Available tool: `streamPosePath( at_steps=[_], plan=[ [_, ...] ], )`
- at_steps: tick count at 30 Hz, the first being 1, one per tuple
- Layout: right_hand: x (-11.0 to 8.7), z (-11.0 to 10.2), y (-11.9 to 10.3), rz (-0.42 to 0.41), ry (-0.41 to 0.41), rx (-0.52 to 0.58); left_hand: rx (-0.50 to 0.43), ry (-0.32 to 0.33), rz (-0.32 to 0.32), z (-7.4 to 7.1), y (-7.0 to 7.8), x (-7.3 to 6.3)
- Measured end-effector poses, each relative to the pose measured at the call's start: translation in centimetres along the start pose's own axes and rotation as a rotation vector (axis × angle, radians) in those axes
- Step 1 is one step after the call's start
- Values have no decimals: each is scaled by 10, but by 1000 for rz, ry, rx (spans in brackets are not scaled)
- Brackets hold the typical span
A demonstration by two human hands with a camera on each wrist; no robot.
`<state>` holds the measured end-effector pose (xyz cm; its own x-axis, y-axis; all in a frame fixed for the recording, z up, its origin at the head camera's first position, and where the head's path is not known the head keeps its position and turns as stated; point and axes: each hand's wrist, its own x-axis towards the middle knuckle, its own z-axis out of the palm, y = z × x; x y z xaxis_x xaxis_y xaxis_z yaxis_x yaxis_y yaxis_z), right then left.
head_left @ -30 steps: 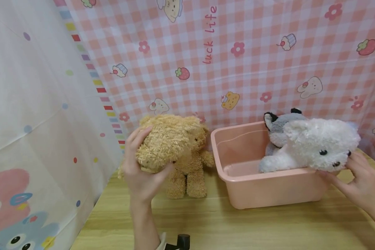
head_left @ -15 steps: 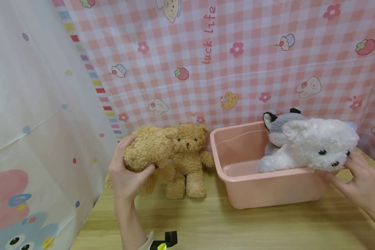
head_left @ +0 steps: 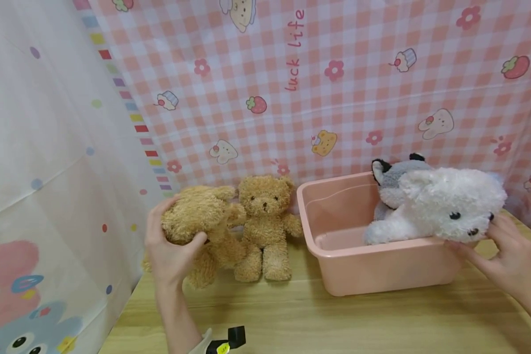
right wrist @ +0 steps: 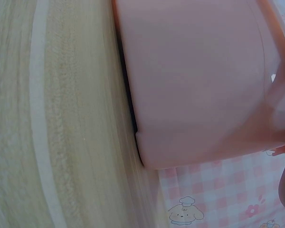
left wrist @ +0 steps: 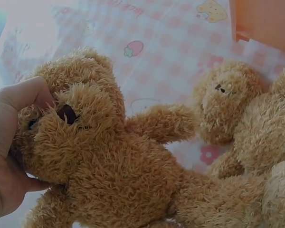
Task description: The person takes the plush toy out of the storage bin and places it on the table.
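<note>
My left hand (head_left: 170,248) grips a tan teddy bear (head_left: 203,221) by the head, thumb and fingers on either side. In the left wrist view this teddy bear (left wrist: 118,171) leans sideways, its dark nose between the fingers' side and its body. Beside it a second tan teddy bear (head_left: 265,221) sits upright against the cloth. On the right, my right hand (head_left: 509,253) holds a white plush dog (head_left: 447,201) at the muzzle, fingertips hidden behind it. The dog lies in the pink bin (head_left: 389,270), its head over the front right rim.
A grey plush toy (head_left: 400,182) with black-edged ears is in the bin behind the white dog. All of it stands on a wooden table (head_left: 318,319). A pink checked cloth (head_left: 265,132) hangs behind, and a white patterned curtain (head_left: 62,172) at the left.
My left hand has moved left and down with its teddy bear, uncovering the second bear, which was partly hidden. The right hand and the bin have stayed in place.
</note>
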<state>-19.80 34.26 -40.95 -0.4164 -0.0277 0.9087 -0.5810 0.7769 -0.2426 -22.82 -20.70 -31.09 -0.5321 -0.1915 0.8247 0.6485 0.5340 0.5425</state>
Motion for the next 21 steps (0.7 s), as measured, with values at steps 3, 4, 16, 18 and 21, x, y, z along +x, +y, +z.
streamPosePath(
  at_steps=[3,4,16,18,21],
  plan=[
    [0,0,0,5,-3,-5,4,6,-25,-4,-2,0],
    [0,0,0,7,-5,-3,6,8,-35,-6,-2,-1],
    [1,0,-1,-2,3,-4,101,-86,-117,-30,-13,-3],
    [1,-1,-2,2,0,-5,126,-142,-168,-32,-17,-5],
    [1,-1,-2,5,-5,-10,157,-213,-262,-33,-20,-6]
  ],
)
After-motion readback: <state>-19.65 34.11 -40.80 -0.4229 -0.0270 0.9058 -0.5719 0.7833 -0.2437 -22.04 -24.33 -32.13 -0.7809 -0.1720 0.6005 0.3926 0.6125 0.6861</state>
